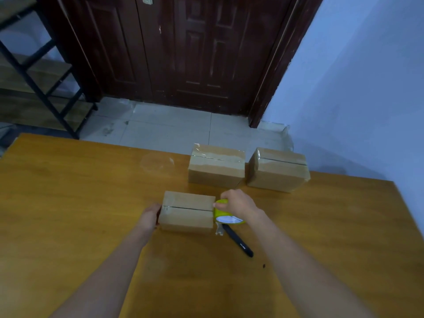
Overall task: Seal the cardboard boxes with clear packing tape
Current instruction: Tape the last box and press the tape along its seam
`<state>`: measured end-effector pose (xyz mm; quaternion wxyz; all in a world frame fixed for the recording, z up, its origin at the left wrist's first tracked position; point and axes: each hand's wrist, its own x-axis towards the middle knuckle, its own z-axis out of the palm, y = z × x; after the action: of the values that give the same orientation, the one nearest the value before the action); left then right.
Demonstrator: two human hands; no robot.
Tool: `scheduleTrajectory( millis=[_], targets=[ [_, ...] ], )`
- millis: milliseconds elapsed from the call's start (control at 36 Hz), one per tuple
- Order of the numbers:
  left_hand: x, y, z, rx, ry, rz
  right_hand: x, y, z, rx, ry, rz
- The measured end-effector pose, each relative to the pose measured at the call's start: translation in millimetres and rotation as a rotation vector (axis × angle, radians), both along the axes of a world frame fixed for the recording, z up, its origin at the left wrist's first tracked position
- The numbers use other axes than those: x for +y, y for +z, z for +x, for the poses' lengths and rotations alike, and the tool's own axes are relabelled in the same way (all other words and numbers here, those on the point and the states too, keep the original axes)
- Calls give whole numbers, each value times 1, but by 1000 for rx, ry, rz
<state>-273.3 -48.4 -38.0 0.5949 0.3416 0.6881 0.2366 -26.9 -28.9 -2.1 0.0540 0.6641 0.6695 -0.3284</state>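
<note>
Wooden table (68, 203): left hand (150, 216) steadies closed box (188, 211); right hand (238, 204) fingers grip tape roll (226, 213).

Left hand (150, 216) fingers hidden behind box (187, 211); shelf (34, 72) cut off.

On the bench (68, 203), one box (188, 211) sits near the frame's centre. The left hand (149, 218) touches its left end; the right hand (238, 204) holds a tape roll (226, 214) against its right end. A pen (238, 241) lies just below the roll. Two more boxes stand side by side above: one (216, 166) at centre, another (278, 169) to its right. A door (183, 49) fills the top centre, a shelf rack (34, 76) the upper left.
</note>
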Motion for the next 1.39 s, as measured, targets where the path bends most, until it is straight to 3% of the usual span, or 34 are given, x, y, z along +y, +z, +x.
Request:
scheduleTrajectory(
  millis=[194,278,389,444,500,583,833,1389],
  targets=[
    [14,-17,0,157,33,-46,1,0,0,2,5,-8],
    [16,-15,1,334,-6,-23,-2,1,0,6,1,-6],
    [17,-1,11,669,23,343,-2,1,0,11,12,3],
    [11,5,25,779,-123,593,-2,1,0,3,23,11],
    [5,7,42,815,-332,703,-2,1,0,-9,26,21],
    [-5,5,65,869,-551,557,-2,1,0,-16,27,27],
    [-15,-3,74,1004,-713,443,-5,-4,2,-30,52,24],
    [-8,17,78,1067,-804,368,-2,-12,-1,-116,154,69]
  ],
)
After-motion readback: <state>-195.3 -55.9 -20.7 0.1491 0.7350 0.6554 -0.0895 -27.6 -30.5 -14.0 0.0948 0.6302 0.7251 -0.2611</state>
